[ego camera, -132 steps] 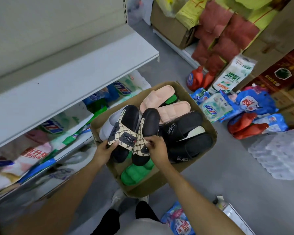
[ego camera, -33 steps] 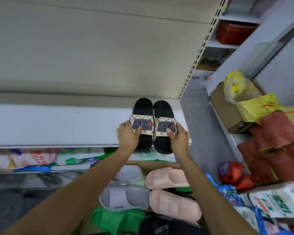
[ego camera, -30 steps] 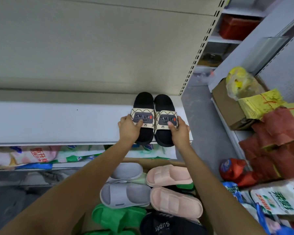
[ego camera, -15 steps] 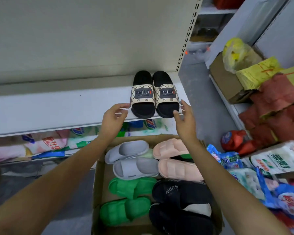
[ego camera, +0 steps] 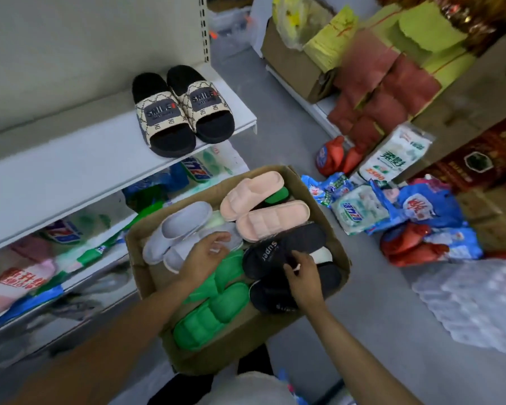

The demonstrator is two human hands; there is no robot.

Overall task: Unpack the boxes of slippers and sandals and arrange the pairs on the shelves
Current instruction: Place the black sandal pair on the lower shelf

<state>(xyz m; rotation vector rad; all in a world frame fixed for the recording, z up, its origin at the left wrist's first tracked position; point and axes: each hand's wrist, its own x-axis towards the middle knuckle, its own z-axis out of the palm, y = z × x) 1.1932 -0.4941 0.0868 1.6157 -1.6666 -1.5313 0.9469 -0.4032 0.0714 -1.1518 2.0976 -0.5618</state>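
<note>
While both hands hover inside the open brown cardboard box (ego camera: 338,252) at lower centre of the frame, neither one has closed on a slipper. The left hand (ego camera: 205,255) hangs over the seam between the pale grey foam slides (ego camera: 176,229) and the bright green quilted slides (ego camera: 214,311), its fingers loosely spread and relaxed, holding nothing. The right hand (ego camera: 303,277) sits above the black slides printed "Super" (ego camera: 278,252), its fingers lightly curled with the tips close to the upper strap; whether they touch it cannot be told through the blur. Pale pink quilted slides (ego camera: 263,209) lie side by side in the far half of the box, with a sliver of another green sole showing beneath them. Up in the upper left of the frame, the pair of black slides with beige patterned "SMILE" straps (ego camera: 181,112) stands on the white metal shelf (ego camera: 70,171), soles flat, the two touching, toes toward the front edge and close to the shelf's right end. Beneath that shelf, bagged goods in blue, green and white wrappers (ego camera: 65,232) crowd the lower level. On the grey floor (ego camera: 377,317) to the right of the box lie blue and white detergent pouches (ego camera: 360,209), red refill bags (ego camera: 409,247) and a white tissue pack (ego camera: 395,156).
</note>
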